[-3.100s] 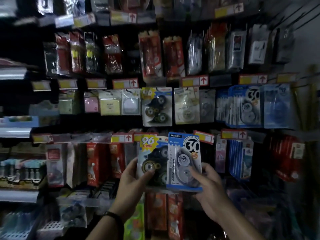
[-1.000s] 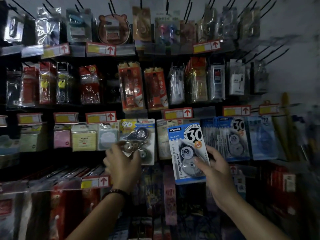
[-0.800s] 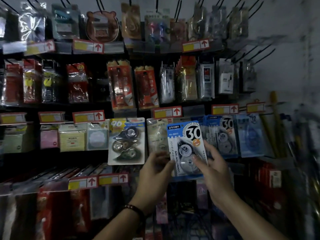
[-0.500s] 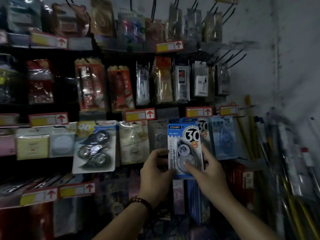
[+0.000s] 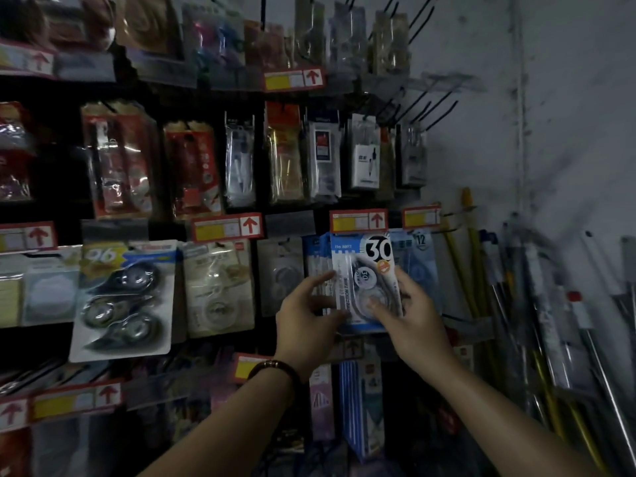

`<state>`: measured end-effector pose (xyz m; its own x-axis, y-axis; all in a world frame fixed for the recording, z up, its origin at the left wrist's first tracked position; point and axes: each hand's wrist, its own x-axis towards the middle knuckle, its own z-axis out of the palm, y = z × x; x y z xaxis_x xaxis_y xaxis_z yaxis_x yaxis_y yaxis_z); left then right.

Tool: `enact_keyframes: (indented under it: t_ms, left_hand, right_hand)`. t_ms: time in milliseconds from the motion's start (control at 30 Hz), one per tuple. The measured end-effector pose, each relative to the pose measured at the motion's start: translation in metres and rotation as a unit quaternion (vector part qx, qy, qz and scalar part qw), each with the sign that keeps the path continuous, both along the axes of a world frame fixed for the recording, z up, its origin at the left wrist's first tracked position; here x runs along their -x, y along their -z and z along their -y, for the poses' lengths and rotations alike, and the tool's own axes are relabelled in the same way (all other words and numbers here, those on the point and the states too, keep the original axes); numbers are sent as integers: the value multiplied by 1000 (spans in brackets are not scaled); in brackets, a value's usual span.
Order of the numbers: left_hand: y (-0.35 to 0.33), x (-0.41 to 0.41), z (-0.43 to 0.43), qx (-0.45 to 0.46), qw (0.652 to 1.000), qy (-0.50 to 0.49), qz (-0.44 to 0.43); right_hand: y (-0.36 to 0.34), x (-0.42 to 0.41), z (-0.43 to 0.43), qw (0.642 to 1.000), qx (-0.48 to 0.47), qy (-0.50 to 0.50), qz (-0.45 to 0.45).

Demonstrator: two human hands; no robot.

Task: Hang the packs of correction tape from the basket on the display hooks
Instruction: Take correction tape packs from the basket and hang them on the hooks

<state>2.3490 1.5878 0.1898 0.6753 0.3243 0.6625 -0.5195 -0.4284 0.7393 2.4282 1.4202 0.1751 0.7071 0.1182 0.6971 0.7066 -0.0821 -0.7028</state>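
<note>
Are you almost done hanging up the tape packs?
The 96 three-pack already hangs on the display. The left hand and right hand hold the 30 correction tape pack against matching blue packs; whether it is hooked is hidden. The basket is out of view, so what remains is unknown.

On my feed I see only the person's bare arms. The bracelet (image 5: 275, 368) rings the left wrist: a dark, reddish-brown band of rounded beads with a faint gloss, sitting snug. Just above the bracelet is the bare left hand (image 5: 306, 325); below it the left forearm (image 5: 223, 418) runs uncovered to the frame edge. Right of the bracelet, the right hand (image 5: 409, 321) and right forearm (image 5: 488, 407) are equally bare. Dim light hides finer detail.
</note>
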Motion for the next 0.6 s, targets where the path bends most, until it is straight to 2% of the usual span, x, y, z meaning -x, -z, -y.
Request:
enact_keyframes:
  t_ms: [233,400,600]
  left_hand:
    - [-8,-18,-3,31,999,2,-22]
    - [-5,-14,-3,-6,1000,-21,-22]
    - [-3,-10,0,-23,999,-33,-22]
  right_hand:
    - [-17,0,0,999,38,18,8]
    - [-14,-6,4,997,74,27,19]
    - [-13,-12,8,998,64,16,14]
